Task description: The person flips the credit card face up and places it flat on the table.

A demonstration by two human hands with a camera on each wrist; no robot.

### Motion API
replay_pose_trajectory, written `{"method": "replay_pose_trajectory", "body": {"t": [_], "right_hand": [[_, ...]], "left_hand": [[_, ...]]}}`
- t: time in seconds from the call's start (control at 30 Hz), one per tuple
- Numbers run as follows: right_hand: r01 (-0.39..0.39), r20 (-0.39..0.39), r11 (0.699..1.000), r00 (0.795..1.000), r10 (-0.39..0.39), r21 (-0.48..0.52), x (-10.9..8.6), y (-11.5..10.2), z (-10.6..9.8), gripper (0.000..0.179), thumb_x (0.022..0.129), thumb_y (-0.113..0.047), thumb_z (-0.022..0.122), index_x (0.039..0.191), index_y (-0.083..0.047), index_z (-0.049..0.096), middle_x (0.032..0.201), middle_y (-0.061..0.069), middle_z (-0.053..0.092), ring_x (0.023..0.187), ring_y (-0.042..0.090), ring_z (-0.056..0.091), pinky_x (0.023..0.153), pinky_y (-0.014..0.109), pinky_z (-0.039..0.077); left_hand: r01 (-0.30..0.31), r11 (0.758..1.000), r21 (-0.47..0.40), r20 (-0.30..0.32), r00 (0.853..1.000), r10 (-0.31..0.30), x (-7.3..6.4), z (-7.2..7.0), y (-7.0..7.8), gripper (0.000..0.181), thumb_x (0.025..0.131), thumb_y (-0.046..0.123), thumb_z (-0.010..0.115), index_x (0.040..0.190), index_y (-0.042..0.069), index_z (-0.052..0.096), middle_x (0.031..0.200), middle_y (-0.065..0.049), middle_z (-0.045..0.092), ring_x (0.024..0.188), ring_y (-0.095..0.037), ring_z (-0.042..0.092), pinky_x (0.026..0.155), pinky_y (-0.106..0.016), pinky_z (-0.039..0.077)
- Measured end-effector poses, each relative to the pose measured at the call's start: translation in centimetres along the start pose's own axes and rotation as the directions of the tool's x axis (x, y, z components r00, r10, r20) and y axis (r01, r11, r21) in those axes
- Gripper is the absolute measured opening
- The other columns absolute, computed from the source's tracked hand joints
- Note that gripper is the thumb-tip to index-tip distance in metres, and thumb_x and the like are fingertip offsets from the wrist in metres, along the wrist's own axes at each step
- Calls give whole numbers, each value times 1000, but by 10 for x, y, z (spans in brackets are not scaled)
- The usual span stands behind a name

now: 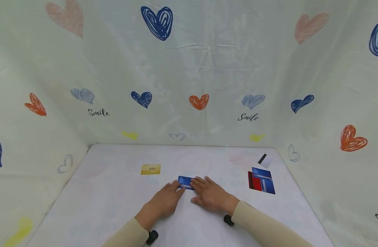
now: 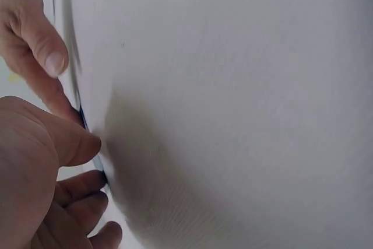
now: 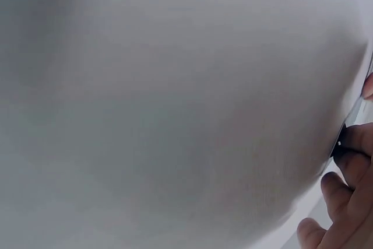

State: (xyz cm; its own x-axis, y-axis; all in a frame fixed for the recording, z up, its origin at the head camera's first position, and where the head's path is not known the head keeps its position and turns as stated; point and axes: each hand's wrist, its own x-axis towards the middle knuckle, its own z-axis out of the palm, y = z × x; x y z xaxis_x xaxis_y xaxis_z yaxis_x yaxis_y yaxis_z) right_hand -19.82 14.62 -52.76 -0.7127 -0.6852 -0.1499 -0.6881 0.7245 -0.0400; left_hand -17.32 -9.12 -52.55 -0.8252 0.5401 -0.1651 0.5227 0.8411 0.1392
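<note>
A blue card (image 1: 185,181) lies flat on the white table, in front of me. At its left end is my left hand (image 1: 164,200), fingers curled at the edge and the thumb along the near edge, holding the card between them. My right hand (image 1: 211,195) rests its outstretched fingers over the card's right end, covering that part. The right thumb stays apart from the card. In the left wrist view, only a thin sliver of the blue card (image 2: 83,118) shows beside the left thumb. The right fingers (image 3: 352,164) appear at the edge of the right wrist view.
A gold card (image 1: 150,169) lies further back on the left. On the right, blue cards (image 1: 263,174) overlap a red card (image 1: 255,181), with a white card with a black stripe (image 1: 265,162) behind. A heart-printed sheet (image 1: 173,75) surrounds the table (image 1: 114,192).
</note>
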Motion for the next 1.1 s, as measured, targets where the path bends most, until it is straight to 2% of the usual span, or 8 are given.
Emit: {"method": "replay_pose_trajectory", "body": {"t": [0.23,0.47,0.6,0.67,0.77,0.93,1.1], "right_hand": [[-21,-1,1000,1000,21,13,8,3,4,69,111,-54,41,163,-9,38,170,7,37,160,25,31,129,50,26],[-37,-38,997,999,39,70,7,7,8,68,111,-53,45,160,-6,43,169,9,40,158,27,35,128,47,29],[-66,-91,993,993,74,95,7,11,6,66,110,-49,51,157,-4,47,165,11,45,154,29,42,125,45,36],[-80,-121,992,988,91,97,8,12,5,65,109,-48,55,155,-3,49,161,11,50,149,29,47,122,45,40],[-99,-174,991,978,114,93,11,14,4,62,105,-47,62,150,-5,55,150,9,57,138,28,54,114,45,48],[-111,-236,991,963,127,81,19,18,5,60,100,-50,70,142,-8,60,135,6,60,119,23,56,102,43,53],[-117,-223,987,965,138,108,28,19,2,61,98,-51,72,142,-10,59,133,6,60,117,23,55,99,44,51]], "left_hand": [[15,1000,2,-2,1000,-15,-4,3,5,49,108,21,58,157,15,52,159,-13,48,150,-29,46,123,-51,38],[15,997,74,-79,997,-10,-3,7,8,46,108,23,57,152,8,56,153,-14,55,144,-28,52,120,-51,42],[53,996,75,-160,986,-40,2,7,7,49,107,32,63,149,8,59,151,-14,58,141,-29,56,118,-50,45],[79,995,68,-209,976,-63,5,6,4,54,103,37,69,147,7,61,149,-15,59,138,-31,58,115,-50,47],[127,991,39,-249,962,-114,11,2,-1,64,97,44,76,147,7,61,146,-15,60,134,-32,59,113,-51,48],[178,984,-19,-241,954,-177,20,-3,-13,78,90,54,81,149,9,58,143,-13,58,130,-34,54,108,-55,46],[186,982,-22,-224,957,-186,25,0,-24,82,88,61,80,149,11,58,141,-13,56,128,-34,49,104,-54,43]]}}
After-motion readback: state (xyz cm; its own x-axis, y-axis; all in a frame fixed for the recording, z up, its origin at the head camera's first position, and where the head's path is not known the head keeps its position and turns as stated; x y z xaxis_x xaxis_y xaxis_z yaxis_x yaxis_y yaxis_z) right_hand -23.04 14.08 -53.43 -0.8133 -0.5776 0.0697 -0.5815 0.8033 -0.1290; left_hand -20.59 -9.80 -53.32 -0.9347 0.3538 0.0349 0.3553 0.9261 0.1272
